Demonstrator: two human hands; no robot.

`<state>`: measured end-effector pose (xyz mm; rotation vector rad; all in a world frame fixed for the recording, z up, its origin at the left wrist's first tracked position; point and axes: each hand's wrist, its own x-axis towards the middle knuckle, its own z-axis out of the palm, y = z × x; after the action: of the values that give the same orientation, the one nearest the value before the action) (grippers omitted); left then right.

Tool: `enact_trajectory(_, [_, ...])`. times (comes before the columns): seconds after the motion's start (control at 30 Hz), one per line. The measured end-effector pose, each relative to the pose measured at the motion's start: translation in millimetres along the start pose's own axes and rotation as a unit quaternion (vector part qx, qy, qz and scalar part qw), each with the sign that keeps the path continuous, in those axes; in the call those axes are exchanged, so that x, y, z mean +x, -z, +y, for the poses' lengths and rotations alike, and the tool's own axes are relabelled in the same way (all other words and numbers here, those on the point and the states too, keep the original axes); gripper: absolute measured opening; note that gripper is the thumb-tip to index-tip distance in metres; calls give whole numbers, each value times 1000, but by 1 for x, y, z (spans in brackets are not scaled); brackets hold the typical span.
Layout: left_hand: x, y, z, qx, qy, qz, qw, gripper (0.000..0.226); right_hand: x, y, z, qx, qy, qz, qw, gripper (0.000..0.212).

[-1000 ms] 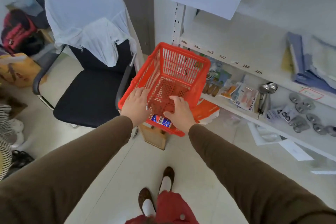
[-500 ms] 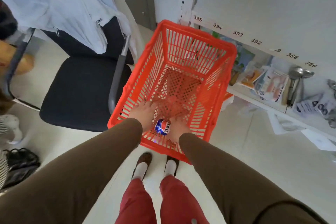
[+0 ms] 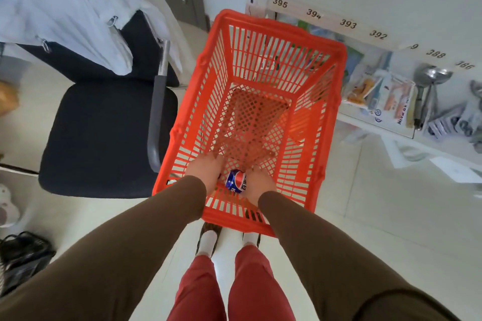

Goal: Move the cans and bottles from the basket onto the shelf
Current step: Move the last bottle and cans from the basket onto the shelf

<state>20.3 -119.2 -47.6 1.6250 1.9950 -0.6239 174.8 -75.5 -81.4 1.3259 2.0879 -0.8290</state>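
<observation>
A red plastic basket stands on the floor in front of me, below the white shelf with number labels. One blue, red and white can lies at the near end of the basket floor. Both my hands reach down inside. My right hand is pressed against the can's right side, its fingers curled round it and hidden below. My left hand is just left of the can, fingers pointing down; whether it touches the can is unclear.
A black office chair with a white garment stands close to the basket's left side. The lower shelf on the right holds packets and metal ladles. My feet are under the basket's near edge. A black bag lies at far left.
My view has tilted down and closer over the basket. Both hands went from its near rim down to the can and have stayed there for the last half second.
</observation>
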Motion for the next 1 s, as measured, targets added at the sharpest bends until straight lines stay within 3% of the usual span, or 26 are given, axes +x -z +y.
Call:
enact_trajectory(0.1, [-1,8,-2,-36,1,13,999,60,-5,14,1,52,-33,34,997,72])
enact_trajectory(0.17, [-6,21,-6,-71,0,22,997,66,-13,28,3,145,-63,74,985,74])
enact_trajectory(0.33, [-18,87,-16,-211,-21,61,975,71,-46,78,9,429,-65,174,884,63])
enact_trajectory(0.5, [-34,166,-10,-285,-71,94,951,75,-100,132,23,548,-29,264,793,66])
enact_trajectory(0.57, [-40,190,0,-279,-100,96,950,85,-123,143,34,585,-28,289,757,75])
enact_trajectory(0.63, [-47,212,16,-278,-136,87,947,91,-146,147,49,610,-33,324,723,70])
enact_trajectory(0.83, [-78,261,97,-284,-271,75,917,71,-219,147,104,635,-69,425,641,58])
enact_trajectory(1.0, [-123,280,215,-304,-381,18,873,69,-308,133,167,643,-92,503,570,54])
